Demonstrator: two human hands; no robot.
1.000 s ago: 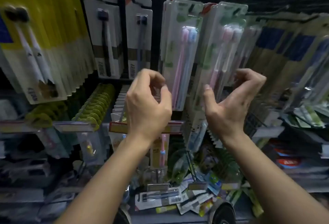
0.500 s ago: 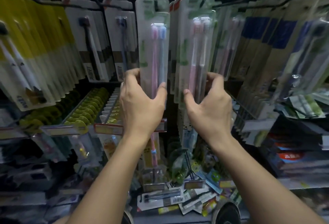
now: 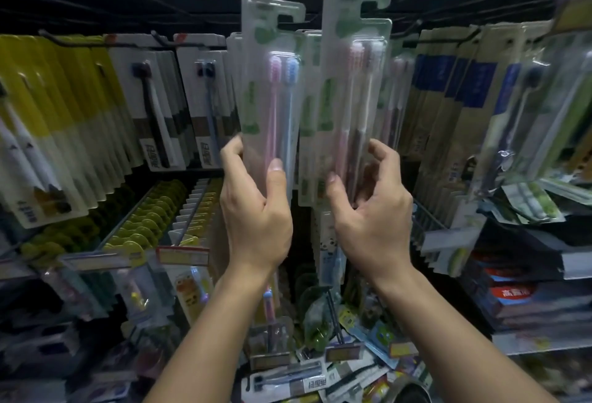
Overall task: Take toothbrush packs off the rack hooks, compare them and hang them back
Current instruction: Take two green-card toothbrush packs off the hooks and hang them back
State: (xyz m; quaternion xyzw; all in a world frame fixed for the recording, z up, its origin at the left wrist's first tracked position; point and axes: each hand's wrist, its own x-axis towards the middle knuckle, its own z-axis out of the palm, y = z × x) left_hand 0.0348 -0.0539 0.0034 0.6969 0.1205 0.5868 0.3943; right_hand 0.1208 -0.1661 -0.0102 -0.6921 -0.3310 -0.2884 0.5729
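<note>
Two clear upright toothbrush packs: pink-blue pack (image 3: 272,95) beside pink-brown pack (image 3: 355,82).

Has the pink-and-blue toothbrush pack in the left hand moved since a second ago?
Yes. The pink-and-blue toothbrush pack has risen: its top now stands above the black hook rail, held in the left hand. Earlier it hung level with its neighbours.

- Left hand (image 3: 256,210) grips the pink-and-blue pack (image 3: 272,89) upright by its lower end.
- Right hand (image 3: 371,213) pinches the pink-and-brown pack (image 3: 357,82), beside it.
- Rack (image 3: 96,41) behind.
</note>
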